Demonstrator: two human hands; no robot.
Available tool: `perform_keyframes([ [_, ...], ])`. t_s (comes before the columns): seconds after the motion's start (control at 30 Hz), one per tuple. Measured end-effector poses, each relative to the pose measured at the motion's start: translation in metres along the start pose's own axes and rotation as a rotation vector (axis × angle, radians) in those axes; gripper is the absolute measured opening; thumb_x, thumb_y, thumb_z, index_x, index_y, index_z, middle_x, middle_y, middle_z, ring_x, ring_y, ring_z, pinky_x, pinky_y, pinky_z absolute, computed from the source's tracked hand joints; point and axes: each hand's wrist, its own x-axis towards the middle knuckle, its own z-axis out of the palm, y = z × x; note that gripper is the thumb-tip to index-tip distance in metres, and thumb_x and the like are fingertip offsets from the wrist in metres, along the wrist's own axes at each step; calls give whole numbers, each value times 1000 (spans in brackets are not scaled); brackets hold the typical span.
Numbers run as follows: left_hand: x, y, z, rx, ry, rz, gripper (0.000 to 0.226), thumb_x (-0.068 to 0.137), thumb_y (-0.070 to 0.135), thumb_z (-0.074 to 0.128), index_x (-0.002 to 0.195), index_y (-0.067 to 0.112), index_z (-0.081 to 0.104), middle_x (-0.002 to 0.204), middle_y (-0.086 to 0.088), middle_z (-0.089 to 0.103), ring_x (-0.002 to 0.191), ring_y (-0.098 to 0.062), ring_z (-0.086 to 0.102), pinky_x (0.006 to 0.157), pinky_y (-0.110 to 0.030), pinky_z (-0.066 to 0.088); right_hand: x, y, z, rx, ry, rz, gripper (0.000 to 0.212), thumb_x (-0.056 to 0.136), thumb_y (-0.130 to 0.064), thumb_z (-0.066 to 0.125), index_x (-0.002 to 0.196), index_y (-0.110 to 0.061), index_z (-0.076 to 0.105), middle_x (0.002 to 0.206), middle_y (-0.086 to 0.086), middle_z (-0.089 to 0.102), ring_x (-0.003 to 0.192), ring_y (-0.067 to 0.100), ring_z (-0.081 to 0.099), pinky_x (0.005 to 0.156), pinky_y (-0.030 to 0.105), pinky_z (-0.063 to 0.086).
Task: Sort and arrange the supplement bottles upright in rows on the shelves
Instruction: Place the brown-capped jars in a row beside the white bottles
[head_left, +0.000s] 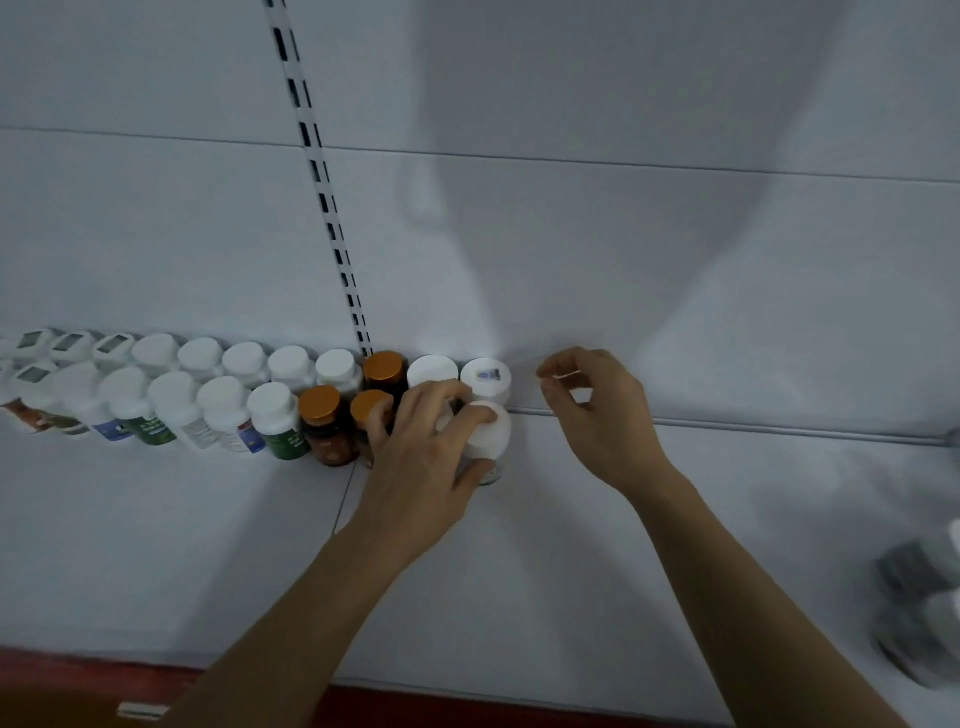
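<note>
Two rows of supplement bottles (223, 405) line the shelf (675, 519); your left hand (421, 467) grips the rightmost white-capped bottle (491, 431); your right hand (602, 415) hovers empty, fingers (558, 371) loosely curled.

Reaches forward with both bare forearms, side by side. Lays the left hand (426, 447) palm down, fingers (470, 418) spread and curled over a white-capped bottle (497, 439), thumb pressed on its near side. Holds the right hand (605, 415) near it on the right, fingers loosely curled, thumb close to the forefinger, gripping nothing.
</note>
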Motion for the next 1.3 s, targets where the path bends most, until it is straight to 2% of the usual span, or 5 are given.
perform_keyframes([
  [0.47,35,82,14,3,105,123,31,79,31,64,110,25,67,132,0,55,131,-25,46,103,-52,30,-30,45,-171,-675,-308,55,34,99,-35,60,132,-30,54,133,4,54,118,27,52,98,45,49],
  [0.77,30,223,80,-258,-197,288,33,89,47,55,119,34,60,127,14,52,128,-10,45,103,-48,34,-81,123,-323,-669,-369,224,31,101,-37,55,132,-35,54,133,-3,55,120,21,54,106,37,43],
  [0.93,0,288,115,-520,-432,315,71,73,77,71,130,45,45,130,33,45,125,4,44,104,-22,27,-100,161,-364,-646,-470,274,43,98,-9,53,130,-36,57,143,-6,51,132,18,44,114,39,35],
  [1.17,-6,319,133,-723,-247,140,57,77,36,86,124,30,53,119,20,61,112,-7,60,89,-12,44,-103,186,-387,-560,-389,254,50,88,-9,69,130,-35,60,138,-9,53,123,18,52,106,40,47],
  [1.3,6,318,128,-822,-55,20,56,79,39,70,130,24,52,121,24,58,111,-10,61,89,-14,48,-100,200,-385,-568,-335,273,48,89,-13,70,131,-33,60,138,-5,52,121,24,52,98,42,52],
])
